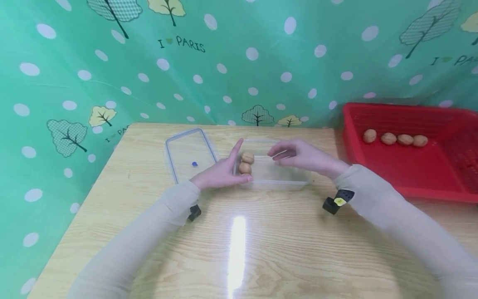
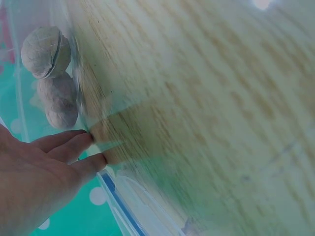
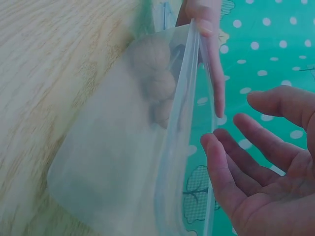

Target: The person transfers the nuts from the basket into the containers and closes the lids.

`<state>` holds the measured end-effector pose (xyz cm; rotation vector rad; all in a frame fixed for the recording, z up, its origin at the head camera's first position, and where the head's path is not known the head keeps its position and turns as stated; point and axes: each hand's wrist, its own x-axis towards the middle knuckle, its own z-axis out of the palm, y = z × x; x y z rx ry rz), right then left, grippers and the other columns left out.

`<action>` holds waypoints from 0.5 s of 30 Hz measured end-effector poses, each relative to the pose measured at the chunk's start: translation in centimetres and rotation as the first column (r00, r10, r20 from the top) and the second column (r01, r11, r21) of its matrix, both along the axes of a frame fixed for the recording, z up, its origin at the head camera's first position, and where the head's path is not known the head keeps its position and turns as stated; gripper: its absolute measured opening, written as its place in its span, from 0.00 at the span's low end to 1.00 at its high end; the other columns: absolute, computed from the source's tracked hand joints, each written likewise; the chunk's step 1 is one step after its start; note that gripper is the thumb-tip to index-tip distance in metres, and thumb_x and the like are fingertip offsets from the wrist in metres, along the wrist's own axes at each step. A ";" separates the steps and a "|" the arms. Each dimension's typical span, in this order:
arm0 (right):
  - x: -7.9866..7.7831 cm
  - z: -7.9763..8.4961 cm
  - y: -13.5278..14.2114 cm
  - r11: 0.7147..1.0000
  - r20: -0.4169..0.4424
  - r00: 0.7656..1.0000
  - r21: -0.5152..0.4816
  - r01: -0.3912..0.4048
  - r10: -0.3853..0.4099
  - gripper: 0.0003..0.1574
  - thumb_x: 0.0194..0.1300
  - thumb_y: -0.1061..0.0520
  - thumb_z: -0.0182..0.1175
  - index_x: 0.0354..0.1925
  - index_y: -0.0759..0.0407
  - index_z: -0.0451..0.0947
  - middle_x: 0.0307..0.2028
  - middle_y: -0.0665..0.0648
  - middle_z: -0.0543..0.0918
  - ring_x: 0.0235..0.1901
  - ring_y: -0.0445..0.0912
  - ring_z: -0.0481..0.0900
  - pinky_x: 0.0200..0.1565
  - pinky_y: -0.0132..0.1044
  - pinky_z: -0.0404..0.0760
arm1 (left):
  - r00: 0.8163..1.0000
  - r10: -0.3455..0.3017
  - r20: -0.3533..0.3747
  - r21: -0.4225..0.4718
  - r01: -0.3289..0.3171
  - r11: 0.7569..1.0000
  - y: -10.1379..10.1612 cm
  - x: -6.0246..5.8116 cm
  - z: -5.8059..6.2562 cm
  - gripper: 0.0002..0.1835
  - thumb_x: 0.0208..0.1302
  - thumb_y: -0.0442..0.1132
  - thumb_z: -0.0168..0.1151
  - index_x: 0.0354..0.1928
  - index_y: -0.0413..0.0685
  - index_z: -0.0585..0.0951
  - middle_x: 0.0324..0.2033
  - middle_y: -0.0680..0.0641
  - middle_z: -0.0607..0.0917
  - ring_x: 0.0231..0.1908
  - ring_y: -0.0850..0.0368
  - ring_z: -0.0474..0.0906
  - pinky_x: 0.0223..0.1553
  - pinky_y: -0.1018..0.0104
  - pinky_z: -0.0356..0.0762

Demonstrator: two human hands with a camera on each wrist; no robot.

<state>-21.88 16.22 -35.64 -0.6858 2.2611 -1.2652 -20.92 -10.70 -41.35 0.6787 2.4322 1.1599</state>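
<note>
A clear plastic container [image 1: 276,182] stands on the table with walnuts [image 1: 245,168] bunched at its left end. Two walnuts show in the head view; the right wrist view has three blurred walnut shapes [image 3: 153,55] through the wall. Around that left end my left hand [image 1: 224,172] is spread, thumb near the front rim and index finger towards the back. Its straight fingers [image 2: 74,147] touch the outside of the wall in the left wrist view. Over the container's right half hovers my right hand [image 1: 295,155], fingers loosely bent and holding nothing; its palm [image 3: 275,206] is bare.
To the left lies a clear lid [image 1: 190,149] with a blue-lined edge, and a small blue spot [image 1: 194,164] shows within its outline. A red plastic basket [image 1: 396,170] at the right holds several walnuts [image 1: 388,138] along its back. Behind the table hangs a green dotted cloth [image 1: 231,50].
</note>
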 end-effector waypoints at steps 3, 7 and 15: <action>0.3 0.4 0.7 1.000 -0.006 1.000 0.006 0.011 -0.011 0.21 0.65 0.65 0.60 0.56 0.69 0.75 0.55 0.66 0.78 0.55 0.58 0.76 0.56 0.47 0.75 | 1.000 0.002 -0.002 -0.008 -0.002 1.000 0.1 -0.1 0.0 0.65 0.57 0.51 0.71 0.74 0.61 0.24 0.55 0.30 0.76 0.39 0.51 0.81 0.54 0.56 0.74; 0.6 0.8 1.6 1.000 -0.023 0.999 -0.005 0.028 -0.028 0.20 0.65 0.66 0.60 0.55 0.70 0.75 0.53 0.65 0.79 0.55 0.59 0.76 0.56 0.47 0.75 | 1.000 0.004 -0.003 -0.018 -0.004 1.000 0.2 0.0 0.0 0.66 0.57 0.52 0.71 0.74 0.62 0.24 0.51 0.30 0.78 0.35 0.52 0.81 0.51 0.56 0.76; 1.3 1.3 3.8 0.997 -0.070 0.996 0.034 0.063 -0.061 0.18 0.65 0.63 0.61 0.53 0.65 0.76 0.51 0.62 0.80 0.53 0.56 0.78 0.51 0.37 0.77 | 1.000 0.002 0.002 -0.025 -0.002 1.000 0.1 0.0 0.1 0.65 0.57 0.54 0.70 0.73 0.63 0.23 0.47 0.30 0.79 0.30 0.53 0.81 0.49 0.56 0.77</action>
